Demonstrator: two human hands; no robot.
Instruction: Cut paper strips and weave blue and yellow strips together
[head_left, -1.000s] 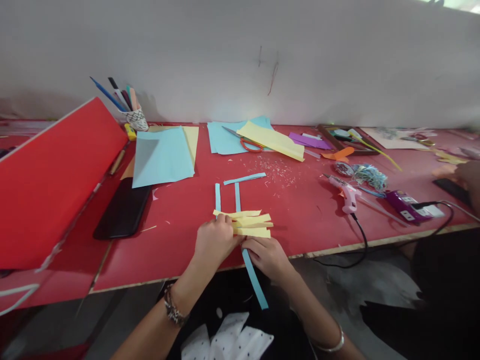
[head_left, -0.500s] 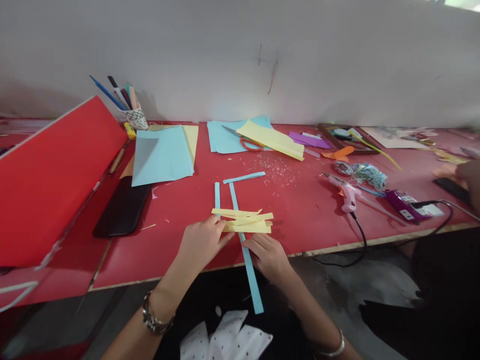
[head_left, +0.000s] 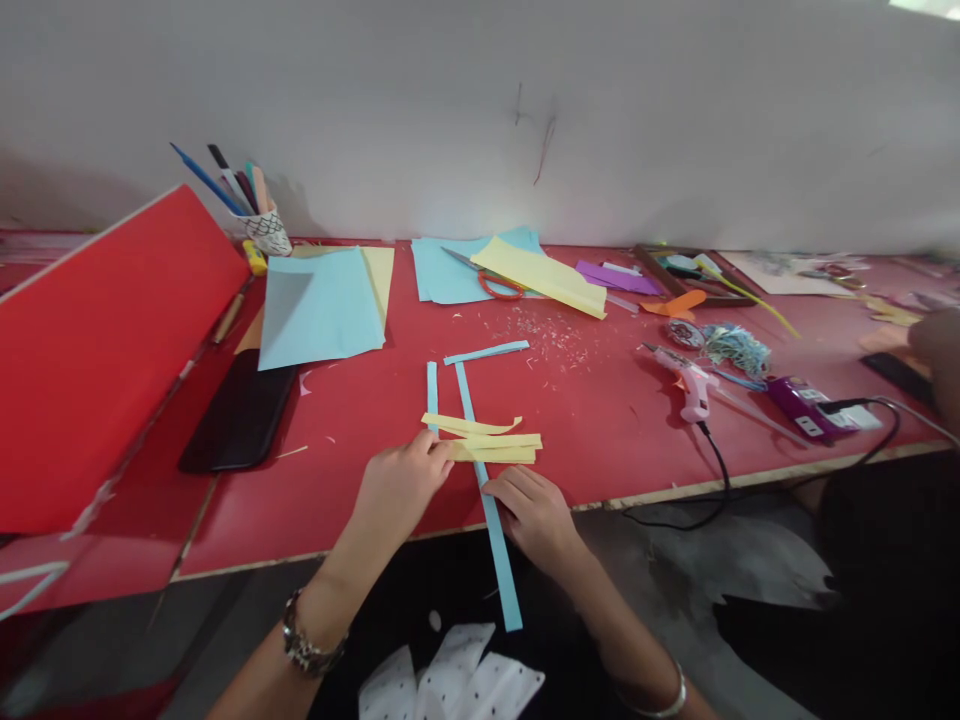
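Note:
Several yellow paper strips (head_left: 510, 441) lie roughly side by side across a long blue paper strip (head_left: 501, 572). My left hand (head_left: 399, 487) pinches the left ends of the yellow strips. Just below them, my right hand (head_left: 538, 515) has its fingers curled, with the tips closed on the long blue strip, whose lower end hangs past the table edge. The uppermost yellow strip curls up at its right end. Behind the left fingers stands out a short blue strip (head_left: 432, 385), its lower end hidden. Another blue strip (head_left: 486, 352) lies crosswise at the long one's top.
The red table (head_left: 360, 400) bears blue sheets (head_left: 322, 310), a phone (head_left: 238, 415), scissors (head_left: 501, 287), a pink glue gun (head_left: 694, 390) and a purple power strip (head_left: 802, 408). A red board (head_left: 112, 350) leans at left beside a pen cup (head_left: 268, 232). Another person's hand (head_left: 937, 345) is at right.
The right ends of the yellow strips have come closer together and lie more evenly. Both hands stay in nearly the same place, and the whole view has shifted slightly.

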